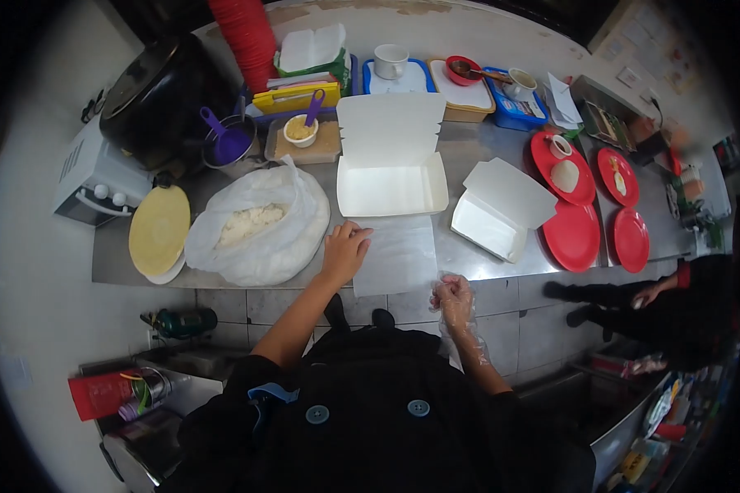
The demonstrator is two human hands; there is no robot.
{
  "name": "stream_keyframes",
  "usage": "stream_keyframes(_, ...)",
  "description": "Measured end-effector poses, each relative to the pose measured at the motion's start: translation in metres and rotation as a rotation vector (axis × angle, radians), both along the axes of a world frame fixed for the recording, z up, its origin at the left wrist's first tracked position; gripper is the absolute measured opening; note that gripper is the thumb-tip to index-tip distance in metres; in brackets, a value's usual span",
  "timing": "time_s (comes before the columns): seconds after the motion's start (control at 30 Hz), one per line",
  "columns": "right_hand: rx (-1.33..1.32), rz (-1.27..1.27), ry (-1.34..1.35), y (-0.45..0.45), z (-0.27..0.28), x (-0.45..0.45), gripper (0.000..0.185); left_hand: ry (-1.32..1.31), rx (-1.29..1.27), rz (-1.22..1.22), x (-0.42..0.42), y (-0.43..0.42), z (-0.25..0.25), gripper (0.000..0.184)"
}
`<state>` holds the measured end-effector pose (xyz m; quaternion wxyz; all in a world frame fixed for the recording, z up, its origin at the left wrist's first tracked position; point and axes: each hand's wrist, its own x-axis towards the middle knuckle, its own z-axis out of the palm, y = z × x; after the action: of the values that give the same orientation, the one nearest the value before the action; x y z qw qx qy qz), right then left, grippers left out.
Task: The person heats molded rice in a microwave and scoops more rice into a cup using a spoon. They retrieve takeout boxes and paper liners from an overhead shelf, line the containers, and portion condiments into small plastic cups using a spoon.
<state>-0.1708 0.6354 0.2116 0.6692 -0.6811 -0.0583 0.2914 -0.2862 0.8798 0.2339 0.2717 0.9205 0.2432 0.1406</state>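
A translucent sheet [396, 255] hangs over the counter's front edge, below an open white box [393, 187] with its lid raised. My left hand [345, 253], bare, has its fingers bent together at the sheet's upper left corner; what they pinch is too small to make out. At the sheet's lower right corner is my right hand [453, 297], in a clear plastic glove, its fingers curled together; their hold is unclear. A smaller open white box [492, 226] stands to the right. Left of my left hand, a white bag [292, 238] holds white food.
Red plates [572, 237] lie at the right. A yellow disc [159, 230] rests at the counter's left end. Tubs, cups and a purple scoop [314, 107] line the back. Another person's hand [648, 296] shows at the far right, beyond dark sleeves or legs.
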Motion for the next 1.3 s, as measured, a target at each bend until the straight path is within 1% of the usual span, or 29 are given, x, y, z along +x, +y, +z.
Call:
stream_keyframes(0.17, 0.055, 0.08, -0.044, -0.002, -0.01, 0.009, 0.008, 0.043, 0.038, 0.099, 0.003, -0.008, 0.011, 0.031)
stream_keyframes(0.27, 0.034, 0.107, -0.034, -0.007, -0.007, 0.008, 0.007, 0.066, 0.05, 0.127, 0.0, -0.012, 0.012, 0.034)
stream_keyframes(0.33, 0.034, 0.206, -0.184, -0.011, -0.006, 0.009, 0.011, 0.099, 0.073, 0.113, -0.001, -0.012, 0.012, 0.036)
stream_keyframes(0.37, 0.039, 0.207, -0.187, -0.008, 0.004, 0.011, 0.011, 0.096, 0.077, 0.115, 0.0, -0.014, 0.013, 0.036)
stream_keyframes(0.43, -0.249, 0.213, -1.031, 0.011, 0.041, 0.015, 0.016, 0.146, 0.172, 0.106, 0.002, -0.018, 0.016, 0.041)
stream_keyframes(0.47, -0.227, 0.198, -1.134, 0.025, 0.051, 0.02, 0.017, 0.144, 0.176, 0.106, 0.004, -0.023, 0.016, 0.041)
stream_keyframes(0.5, -0.204, 0.182, -1.236, 0.042, 0.06, 0.025, 0.019, 0.076, 0.198, 0.084, 0.007, -0.03, 0.014, 0.043)
stream_keyframes(0.53, -0.238, 0.161, -1.349, 0.059, 0.07, 0.028, 0.019, 0.01, 0.22, 0.062, 0.008, -0.036, 0.012, 0.046)
stream_keyframes(0.57, -0.274, 0.14, -1.459, 0.075, 0.078, 0.031, 0.019, 0.01, 0.224, 0.061, 0.007, -0.041, 0.01, 0.046)
stream_keyframes(0.6, -0.272, 0.136, -1.459, 0.087, 0.079, 0.037, 0.019, 0.03, 0.19, 0.037, 0.005, -0.046, 0.009, 0.048)
stream_keyframes(0.67, -0.29, 0.271, -1.506, 0.109, 0.077, 0.048, 0.015, 0.048, 0.161, 0.012, -0.002, -0.049, 0.008, 0.05)
stream_keyframes(0.7, -0.289, 0.266, -1.508, 0.119, 0.063, 0.056, 0.015, 0.051, 0.159, 0.023, -0.005, -0.048, 0.009, 0.05)
stream_keyframes(0.77, -0.35, 0.394, -1.544, 0.136, 0.026, 0.072, 0.01, 0.047, 0.16, 0.034, -0.011, -0.045, 0.01, 0.049)
stream_keyframes(0.8, -0.349, 0.392, -1.548, 0.141, 0.024, 0.072, 0.01, 0.036, 0.162, 0.026, -0.014, -0.043, 0.01, 0.049)
stream_keyframes(0.87, -0.275, 0.288, -1.66, 0.152, 0.026, 0.068, 0.001, 0.024, 0.163, 0.015, -0.02, -0.04, 0.009, 0.048)
stream_keyframes(0.9, -0.279, 0.285, -1.662, 0.154, 0.031, 0.065, 0.001, 0.028, 0.164, 0.008, -0.021, -0.038, 0.009, 0.049)
stream_keyframes(0.97, -0.165, 0.221, -1.642, 0.154, 0.037, 0.061, 0.001, 0.029, 0.164, -0.013, -0.024, -0.038, 0.008, 0.049)
stream_keyframes(1.03, -0.207, 0.224, -1.62, 0.152, 0.041, 0.055, 0.002, 0.053, 0.207, 0.001, -0.023, -0.038, 0.009, 0.049)
stream_keyframes(1.07, -0.238, 0.235, -1.596, 0.15, 0.041, 0.053, 0.002, 0.043, 0.205, -0.036, -0.022, -0.038, 0.008, 0.049)
stream_keyframes(1.13, -0.332, 0.198, -1.595, 0.15, 0.042, 0.047, 0.003, 0.021, 0.233, -0.016, -0.023, -0.036, 0.004, 0.048)
stream_keyframes(1.2, -0.421, 0.163, -1.588, 0.151, 0.043, 0.043, 0.003, 0.019, 0.233, -0.055, -0.023, -0.035, 0.004, 0.048)
stream_keyframes(1.27, -0.453, 0.299, -1.476, 0.15, 0.044, 0.041, 0.011, 0.019, 0.234, -0.09, -0.023, -0.03, 0.004, 0.048)
stream_keyframes(1.3, -0.483, 0.271, -1.467, 0.148, 0.044, 0.039, 0.011, 0.016, 0.224, -0.088, -0.023, -0.028, 0.003, 0.048)
